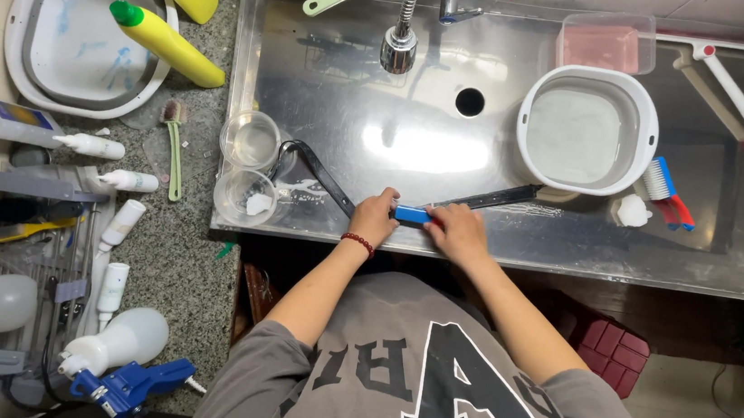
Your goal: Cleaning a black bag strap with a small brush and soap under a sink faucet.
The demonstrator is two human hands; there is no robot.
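left hand (375,218): at the front edge of the sink (397,139), fingers closed on the left end of the blue block (411,214); red bead bracelet on the wrist.
right hand (456,233): fingers closed on the right end of the same block, thumb on top.
blue block: small and rectangular, lying on the black strap (321,175). Can't tell if it clips onto the strap or just rests on it.
black strap: long and thin, runs along the wet sink floor from the clear cups (248,170) on the left toward the white tub (587,130) on the right; left end curls up by the cups.
white tub: sits in the sink right of the drain, holds cloudy water.
faucet (400,46): hangs above the sink, no water seen running.
risk 1: steel looks wet, so the strap may slide under pressure and the block could skid off it.
risk 2: the strap's left end is near the two cups; a tug could tip them.
risk 3: both hands work right at the sink lip, so a slip could drop the block to the floor.
risk 4: the right end of the strap reaches the tub; a hard pull may jolt it and slop water.
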